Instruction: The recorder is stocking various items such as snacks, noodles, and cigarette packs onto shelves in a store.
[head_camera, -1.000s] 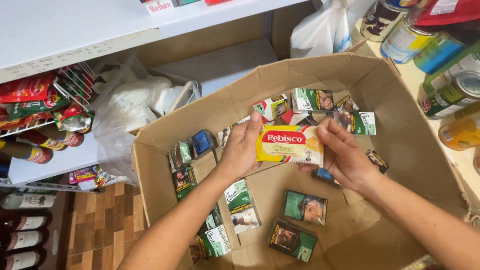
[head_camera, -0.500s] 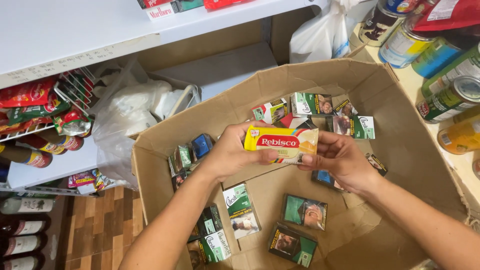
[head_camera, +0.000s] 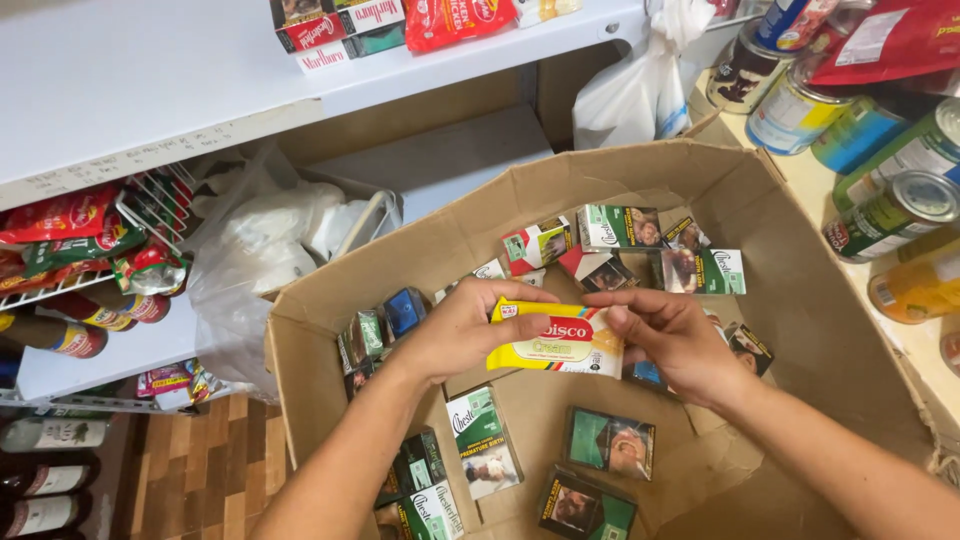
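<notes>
While both hands, left hand (head_camera: 455, 335) and right hand (head_camera: 680, 345), pinch its ends, the yellow cracker packet (head_camera: 555, 340) looks light, crushable, best held by its edges.

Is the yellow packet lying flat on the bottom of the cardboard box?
No, the yellow packet is held up between the left hand and the right hand, above the bottom of the cardboard box.

I see bare cardboard floor (head_camera: 540, 395) under my hands; cigarette packs (head_camera: 620, 228) crowd the far wall and lie scattered nearer, and tall box walls (head_camera: 830, 300) hem both sides (top open).
</notes>
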